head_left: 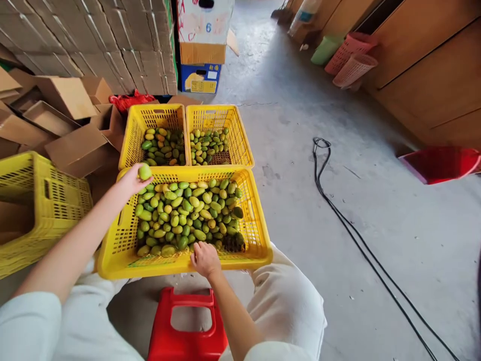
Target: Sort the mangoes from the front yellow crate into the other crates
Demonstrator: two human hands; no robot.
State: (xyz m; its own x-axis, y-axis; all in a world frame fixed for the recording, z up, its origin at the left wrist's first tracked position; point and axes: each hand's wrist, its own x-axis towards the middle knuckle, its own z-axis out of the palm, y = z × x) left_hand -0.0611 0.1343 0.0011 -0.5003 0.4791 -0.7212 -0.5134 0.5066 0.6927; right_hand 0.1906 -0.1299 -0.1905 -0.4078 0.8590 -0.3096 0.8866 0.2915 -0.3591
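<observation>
My left hand [136, 180] is closed around a green mango [145, 172], above the far left corner of the near yellow crate [150, 271]. That crate holds many small oval mangoes [195, 203], green to yellow, and leans towards my knees. At its near rim, my right hand [206, 258] is closed, its fingers curled over the edge; the fingertips are partly hidden. Behind stand two more yellow crates, one at the left [130, 133] and one at the right [240, 135]. Both have mangoes lying in the bottom.
A red plastic stool [188, 331] stands between my legs. Open cardboard boxes [75, 145] and another yellow crate [62, 200] are at the left. Stacked cartons [205, 45] rise at the back. Black cable [347, 225] runs along the floor at right, near a red dustpan-like object [443, 163].
</observation>
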